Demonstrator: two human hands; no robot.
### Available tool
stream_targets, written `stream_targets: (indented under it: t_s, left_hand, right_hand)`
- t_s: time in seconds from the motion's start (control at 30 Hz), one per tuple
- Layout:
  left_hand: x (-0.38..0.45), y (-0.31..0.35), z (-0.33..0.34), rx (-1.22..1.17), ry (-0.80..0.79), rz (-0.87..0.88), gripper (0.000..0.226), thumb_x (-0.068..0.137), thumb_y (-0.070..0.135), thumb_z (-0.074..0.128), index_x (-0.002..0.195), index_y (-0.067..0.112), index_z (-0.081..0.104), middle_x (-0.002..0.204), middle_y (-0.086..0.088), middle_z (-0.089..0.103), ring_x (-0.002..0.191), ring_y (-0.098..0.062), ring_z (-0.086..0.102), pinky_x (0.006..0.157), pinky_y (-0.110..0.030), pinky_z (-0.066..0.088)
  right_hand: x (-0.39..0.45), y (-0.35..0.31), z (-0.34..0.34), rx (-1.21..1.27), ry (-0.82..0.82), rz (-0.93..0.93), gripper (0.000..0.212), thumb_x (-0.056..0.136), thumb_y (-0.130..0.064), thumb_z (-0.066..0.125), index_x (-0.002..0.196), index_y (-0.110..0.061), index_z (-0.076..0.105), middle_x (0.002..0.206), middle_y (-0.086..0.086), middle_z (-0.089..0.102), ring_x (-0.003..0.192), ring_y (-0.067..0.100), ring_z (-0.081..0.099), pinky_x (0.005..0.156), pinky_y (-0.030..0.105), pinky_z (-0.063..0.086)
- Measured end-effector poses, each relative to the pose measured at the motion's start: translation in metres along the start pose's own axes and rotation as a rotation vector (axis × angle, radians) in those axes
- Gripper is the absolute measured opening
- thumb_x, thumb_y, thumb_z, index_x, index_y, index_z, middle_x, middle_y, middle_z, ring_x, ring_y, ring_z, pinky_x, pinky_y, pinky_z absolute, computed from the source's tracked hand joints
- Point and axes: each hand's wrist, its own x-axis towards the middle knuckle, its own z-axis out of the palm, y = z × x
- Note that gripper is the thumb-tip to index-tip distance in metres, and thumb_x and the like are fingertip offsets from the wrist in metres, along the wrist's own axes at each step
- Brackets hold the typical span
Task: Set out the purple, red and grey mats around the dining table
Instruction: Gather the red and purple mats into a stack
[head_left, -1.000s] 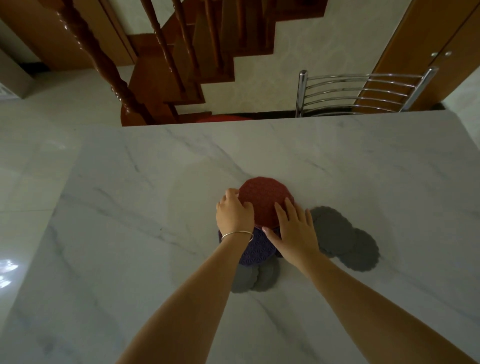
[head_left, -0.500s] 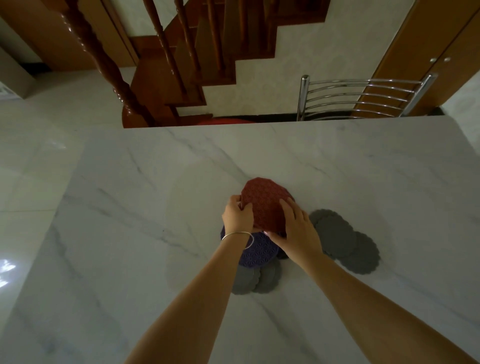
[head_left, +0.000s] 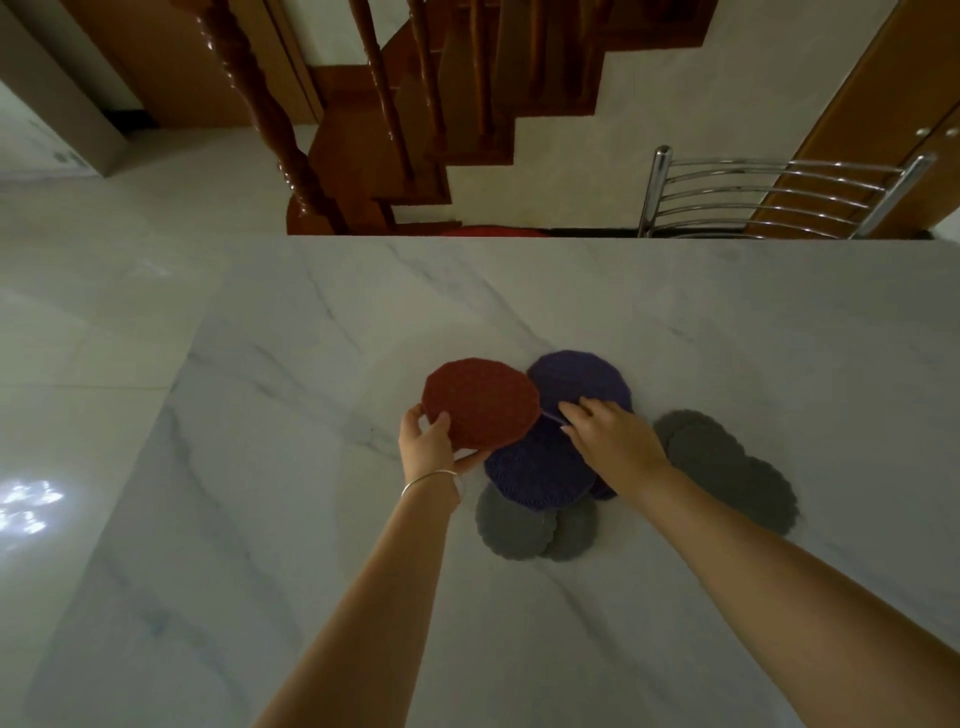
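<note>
My left hand (head_left: 431, 441) grips the near left edge of a round red mat (head_left: 480, 402) and holds it lifted, tilted over the pile. My right hand (head_left: 610, 434) pinches the near edge of a purple mat (head_left: 582, 382) that lies further back. A second purple mat (head_left: 537, 467) lies flat under both hands. Two overlapping grey mats (head_left: 511, 525) stick out at the pile's near side. Other grey mats (head_left: 727, 467) overlap on the right, beside my right wrist. All of them rest on the white marble dining table (head_left: 260, 519).
A chrome chair back (head_left: 769, 195) stands behind the table's far right edge. A wooden staircase (head_left: 395, 135) with turned posts rises beyond the far edge, and a wooden door (head_left: 883, 119) is at the right. Glossy white floor (head_left: 78, 322) lies to the left.
The red mat, which lay flat on the pile under both hands, is now lifted and shifted left in my left hand. My right hand has drawn a purple mat out toward the far right.
</note>
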Motion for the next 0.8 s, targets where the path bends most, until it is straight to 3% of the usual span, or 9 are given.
stream_targets:
  t_s: [0.13, 0.3, 0.47, 0.57, 0.67, 0.8]
  left_hand:
    - [-0.014, -0.003, -0.017, -0.080, -0.013, 0.014, 0.031, 0.098, 0.006, 0.042, 0.124, 0.023, 0.044, 0.132, -0.015, 0.046, 0.109, -0.038, 0.058, 0.050, -0.045, 0.059]
    - [-0.027, -0.008, -0.048, -0.096, 0.007, 0.001, 0.031, 0.099, 0.008, 0.041, 0.124, 0.025, 0.046, 0.133, -0.014, 0.047, 0.110, -0.037, 0.057, 0.048, -0.044, 0.058]
    - [-0.032, -0.024, -0.085, -0.080, 0.064, -0.024, 0.035, 0.098, 0.008, 0.043, 0.129, 0.021, 0.046, 0.135, -0.018, 0.046, 0.114, -0.040, 0.054, 0.048, -0.044, 0.058]
    - [-0.034, -0.034, -0.108, -0.099, 0.082, -0.038, 0.037, 0.097, 0.008, 0.044, 0.131, 0.021, 0.045, 0.133, -0.019, 0.048, 0.113, -0.041, 0.055, 0.049, -0.046, 0.058]
    - [-0.036, -0.042, -0.127, -0.098, 0.091, -0.043, 0.035, 0.096, 0.008, 0.046, 0.129, 0.020, 0.047, 0.122, -0.017, 0.053, 0.099, -0.036, 0.060, 0.052, -0.046, 0.057]
    - [-0.039, -0.048, -0.145, -0.095, 0.072, -0.067, 0.017, 0.096, 0.020, 0.048, 0.109, 0.022, 0.059, 0.102, -0.009, 0.060, 0.087, -0.028, 0.062, 0.053, -0.040, 0.057]
  right_hand:
    - [0.002, -0.007, -0.014, 0.043, 0.122, 0.024, 0.038, 0.090, -0.005, 0.052, 0.128, -0.004, 0.051, 0.117, 0.022, 0.061, 0.099, 0.040, 0.060, 0.064, 0.045, 0.054]
    - [0.003, -0.022, -0.035, 0.234, 0.410, 0.232, 0.027, 0.092, -0.007, 0.049, 0.119, -0.006, 0.055, 0.100, 0.019, 0.063, 0.080, 0.036, 0.061, 0.057, 0.035, 0.044]
    - [-0.010, -0.060, -0.045, 0.390, 0.579, 0.177, 0.022, 0.092, -0.006, 0.049, 0.112, -0.005, 0.058, 0.105, 0.015, 0.065, 0.080, 0.031, 0.064, 0.061, 0.030, 0.047]
    - [-0.015, -0.090, -0.044, 0.429, 0.595, 0.098, 0.021, 0.091, -0.006, 0.050, 0.110, -0.005, 0.060, 0.104, 0.013, 0.067, 0.086, 0.029, 0.065, 0.067, 0.031, 0.050]
    - [-0.022, -0.121, -0.036, 0.473, 0.553, 0.014, 0.021, 0.089, -0.003, 0.056, 0.109, -0.005, 0.061, 0.107, 0.011, 0.068, 0.093, 0.027, 0.066, 0.068, 0.031, 0.053]
    - [-0.038, -0.155, -0.016, 0.421, 0.427, -0.148, 0.025, 0.081, 0.002, 0.064, 0.106, -0.003, 0.064, 0.108, 0.013, 0.068, 0.095, 0.029, 0.067, 0.060, 0.037, 0.059]
